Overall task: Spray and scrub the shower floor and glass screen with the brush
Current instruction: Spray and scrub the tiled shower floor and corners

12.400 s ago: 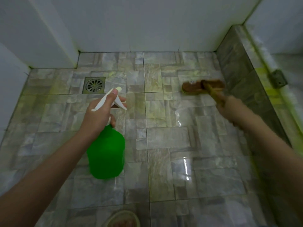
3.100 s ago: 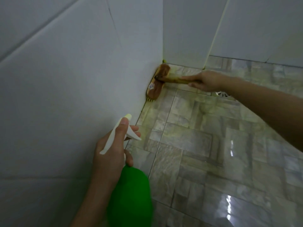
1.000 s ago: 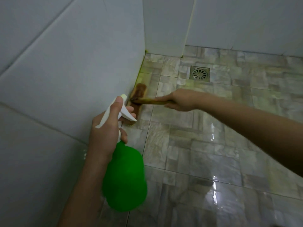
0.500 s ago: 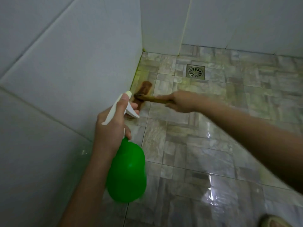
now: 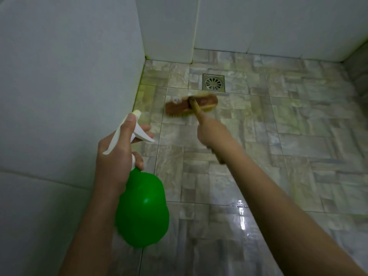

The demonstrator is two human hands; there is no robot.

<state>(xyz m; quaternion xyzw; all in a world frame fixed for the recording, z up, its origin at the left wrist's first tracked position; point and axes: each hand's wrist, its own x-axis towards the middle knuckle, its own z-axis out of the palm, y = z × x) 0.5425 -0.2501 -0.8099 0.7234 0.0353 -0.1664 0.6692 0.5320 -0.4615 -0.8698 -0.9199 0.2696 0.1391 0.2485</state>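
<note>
My left hand (image 5: 116, 154) grips the white trigger head of a green spray bottle (image 5: 142, 210), held above the shower floor (image 5: 278, 156) beside the left wall. My right hand (image 5: 214, 134) holds the wooden handle of a brown scrubbing brush (image 5: 191, 104). The brush head lies crosswise on the grey patterned tiles just below the drain and is blurred by motion. No glass screen is in view.
A square metal drain (image 5: 213, 82) sits in the floor near the back wall. White tiled walls (image 5: 65, 76) close in on the left and at the back. A dark raised kerb (image 5: 358, 64) runs along the right edge. The near tiles are wet and shiny.
The brush has left the base of the left wall and moved right to the tiles below the drain, its head turned crosswise. My left hand with the bottle has hardly moved.
</note>
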